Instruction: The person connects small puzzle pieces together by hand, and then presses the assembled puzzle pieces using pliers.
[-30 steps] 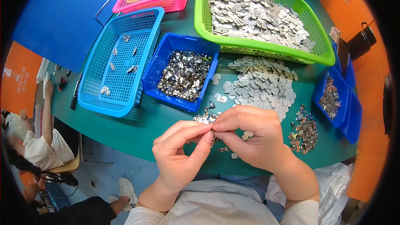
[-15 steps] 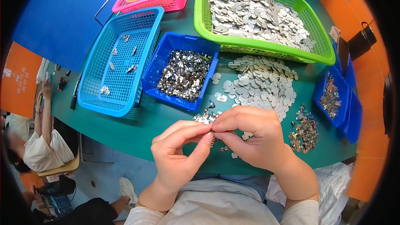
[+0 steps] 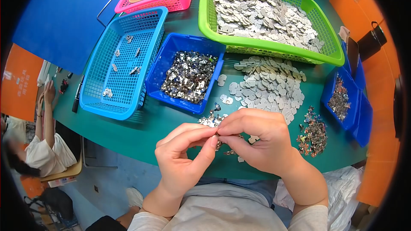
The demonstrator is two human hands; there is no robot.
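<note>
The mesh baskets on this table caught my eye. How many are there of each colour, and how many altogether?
Green basket: 1
Light blue basket: 1
Pink basket: 1
Total: 3

- The one view, head, is from a camera worn on the person's head, and it looks forward and steeply down on the table (image 3: 115, 132).
- It is quite near to the left hand (image 3: 186, 158) and right hand (image 3: 261, 141), which come in from below.
- The wearer's shirt (image 3: 239, 209) is at the bottom edge, the green basket (image 3: 274, 47) farther off.
- The lens sees very wide (the dark corners are curved), even the floor (image 3: 107, 179) at lower left.
</note>
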